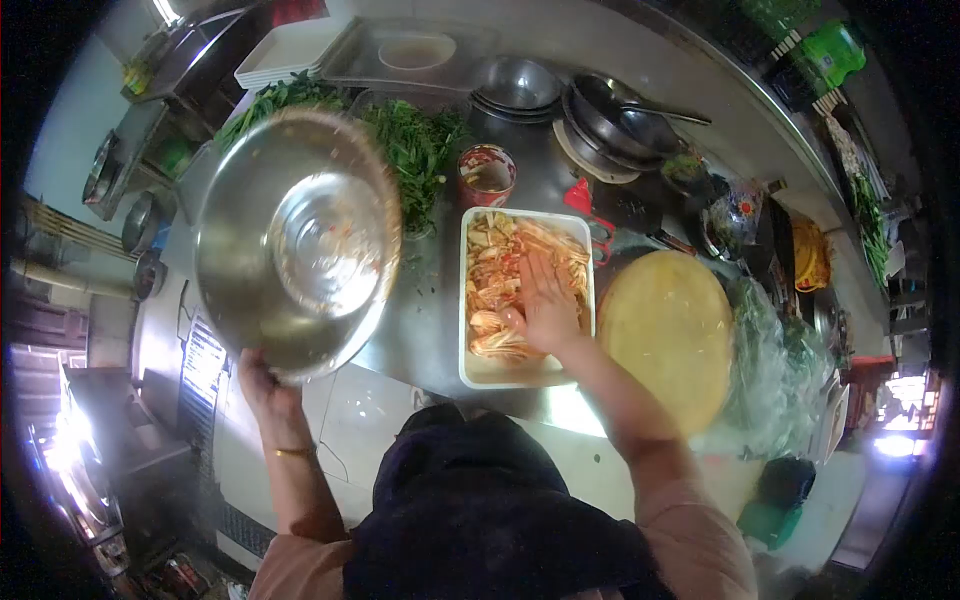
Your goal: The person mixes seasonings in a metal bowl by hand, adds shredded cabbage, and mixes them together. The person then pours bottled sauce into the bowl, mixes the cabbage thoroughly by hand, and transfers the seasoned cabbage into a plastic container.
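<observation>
A large steel bowl (235, 230), tilted and smeared with reddish bits inside, hangs over the left of the counter. My left hand (268, 385) grips its lower rim. In the middle stands a white rectangular tray (465, 300) of reddish, seasoned cabbage-like pieces (490, 290). My right hand (548, 305) lies flat on these pieces, fingers stretched out and pointing away from me. Just beyond the tray is a red and white tub (488, 175) with something inside that I cannot make out.
Right of the tray lies a round yellowish board (665, 340), with plastic bags (765, 370) beside it. Leafy greens (410, 150), stacked steel bowls (517, 85) and dark pans (620, 125) line the back. Red-handled scissors (600, 228) lie near the tray's right edge.
</observation>
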Available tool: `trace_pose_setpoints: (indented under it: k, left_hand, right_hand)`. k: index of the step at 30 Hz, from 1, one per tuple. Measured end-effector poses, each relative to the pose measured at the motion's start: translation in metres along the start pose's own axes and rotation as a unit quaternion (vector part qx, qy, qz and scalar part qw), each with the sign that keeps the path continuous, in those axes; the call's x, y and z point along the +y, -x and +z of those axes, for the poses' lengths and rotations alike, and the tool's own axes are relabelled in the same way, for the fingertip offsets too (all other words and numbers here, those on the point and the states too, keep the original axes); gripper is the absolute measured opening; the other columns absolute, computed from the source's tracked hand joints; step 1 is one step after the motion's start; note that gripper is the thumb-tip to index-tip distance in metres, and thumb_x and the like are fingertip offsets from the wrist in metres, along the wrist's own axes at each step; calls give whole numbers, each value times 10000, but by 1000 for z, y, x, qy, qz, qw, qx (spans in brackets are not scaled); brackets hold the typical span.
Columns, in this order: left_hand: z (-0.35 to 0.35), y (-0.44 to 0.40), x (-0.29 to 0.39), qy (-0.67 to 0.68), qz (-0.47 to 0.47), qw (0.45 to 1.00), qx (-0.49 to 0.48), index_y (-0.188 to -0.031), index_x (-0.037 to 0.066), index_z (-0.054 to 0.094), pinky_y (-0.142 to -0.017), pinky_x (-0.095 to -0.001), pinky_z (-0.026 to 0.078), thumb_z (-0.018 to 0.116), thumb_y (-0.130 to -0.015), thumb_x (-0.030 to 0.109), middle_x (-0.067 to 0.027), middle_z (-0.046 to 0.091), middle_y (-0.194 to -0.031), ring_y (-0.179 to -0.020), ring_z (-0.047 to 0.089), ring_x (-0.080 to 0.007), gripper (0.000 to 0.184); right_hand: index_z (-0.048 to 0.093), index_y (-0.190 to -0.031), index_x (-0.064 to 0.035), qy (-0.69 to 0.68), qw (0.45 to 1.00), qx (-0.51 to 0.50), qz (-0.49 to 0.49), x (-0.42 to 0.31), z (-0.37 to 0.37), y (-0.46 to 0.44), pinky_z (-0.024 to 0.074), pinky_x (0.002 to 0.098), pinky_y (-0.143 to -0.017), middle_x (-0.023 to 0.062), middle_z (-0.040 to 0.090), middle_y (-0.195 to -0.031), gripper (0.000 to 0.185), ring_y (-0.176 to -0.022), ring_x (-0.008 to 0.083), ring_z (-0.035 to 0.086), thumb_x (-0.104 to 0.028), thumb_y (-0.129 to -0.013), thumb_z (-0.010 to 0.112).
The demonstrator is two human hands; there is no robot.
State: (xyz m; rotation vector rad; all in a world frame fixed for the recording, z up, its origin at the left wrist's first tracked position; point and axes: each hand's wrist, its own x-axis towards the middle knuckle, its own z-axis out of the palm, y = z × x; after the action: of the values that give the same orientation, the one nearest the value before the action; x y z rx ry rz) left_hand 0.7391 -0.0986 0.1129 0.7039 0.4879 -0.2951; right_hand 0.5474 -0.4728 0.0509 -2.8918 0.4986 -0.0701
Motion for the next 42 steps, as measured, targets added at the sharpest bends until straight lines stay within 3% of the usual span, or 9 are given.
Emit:
trace_pose_setpoints:
  k: [11,16,20,23,27,30,35,39,42]
  left_hand:
    - [-68,34,6,11,-2,991,133,-1332,-13,434,-1072,-533,385,425,-818,115,-191,497,-1340,-1230,497,-355,530]
    - [-70,29,1,26,-3,987,156,-1316,-32,449,-1075,-530,385,418,-822,105,-194,509,-1326,-1238,495,-349,514]
    - [-84,10,-4,37,25,988,150,-1281,-38,480,-1073,-521,393,428,-852,110,-198,533,-1292,-1217,513,-342,456]
    - [-64,3,-6,20,49,982,181,-1273,-24,490,-1068,-522,394,436,-893,129,-193,538,-1286,-1203,525,-338,414]
    - [-84,-31,-13,72,38,987,139,-1289,11,498,-1079,-452,398,450,-976,196,-131,554,-1302,-1189,546,-271,367]
    - [-55,-21,-25,88,71,986,121,-1279,24,515,-1052,-398,427,496,-982,255,-93,578,-1286,-1173,563,-242,377]
    - [-61,-20,-32,104,73,990,56,-1242,73,522,-1031,-395,423,532,-943,413,-59,613,-1130,-1072,588,-226,453]
    - [-40,21,-86,-23,42,977,206,-1199,139,520,-937,-414,368,468,-902,586,11,548,-974,-938,527,-181,539]
    - [-52,59,-153,-207,-92,973,36,-1277,157,473,-790,-346,462,559,-904,259,16,540,-1037,-941,518,-132,397]
  right_hand:
    - [380,-1444,-49,10,996,18,-81,-15,6,56,62,599,-1149,162,288,-1535,776,-1443,365,187,-453,-828,622]
    - [568,-1286,-87,-100,977,188,-28,15,-6,0,338,520,-1056,185,521,-1349,514,-1291,421,421,-229,-800,656]
    - [662,-1109,-92,-37,995,83,37,50,-21,-79,491,439,-860,166,685,-969,318,-940,357,637,-158,-800,625]
    - [681,-1084,-110,-73,992,-7,99,61,-12,-102,518,442,-784,157,690,-900,294,-815,332,661,-168,-800,630]
    - [692,-1050,-116,-166,981,74,65,73,-3,-101,530,397,-754,138,693,-921,256,-844,306,668,-131,-798,649]
    - [690,-1022,-110,-145,963,192,-119,54,-13,-85,522,394,-714,121,689,-897,223,-790,313,659,-83,-806,644]
    - [708,-952,-98,-136,974,157,-91,31,-26,-111,511,405,-741,106,676,-942,175,-870,306,630,-55,-797,642]
    - [730,-904,-107,-188,965,178,-50,53,22,-137,512,419,-751,111,672,-916,138,-842,324,626,-82,-787,661]
    - [742,-867,-118,-149,974,162,-51,52,19,-137,519,425,-752,125,677,-931,106,-825,335,641,-120,-798,661]
